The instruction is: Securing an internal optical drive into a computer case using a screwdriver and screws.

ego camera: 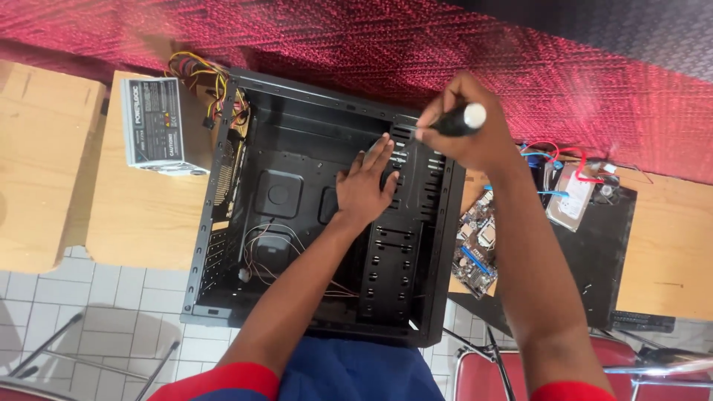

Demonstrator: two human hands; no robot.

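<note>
Head-camera view, looking straight down: one open black computer case (297, 223) is seen lying on its side across wooden tables (141, 223), and two bare hands are at work inside it. The left hand (364, 186) is laid flat on the inner panel of the case, fingers (382, 152) spread and stretched toward the drive-bay rack, nothing being gripped by it. The right hand (468, 126) is closed around one screwdriver (453, 122) with a black handle and a white end cap; the handle is wrapped by the fingers, with the white cap sticking out past them, and the shaft is pointed down toward the top edge of the rack, just beside the left fingertips. The tip itself is hidden. One grey power supply (156, 126) is set on the table left of the case, its bundle of coloured wires (208, 78) trailing to the case's corner. One motherboard (475, 245) and one hard drive (572, 193) are lying to the right, near red and blue cables (557, 152).
</note>
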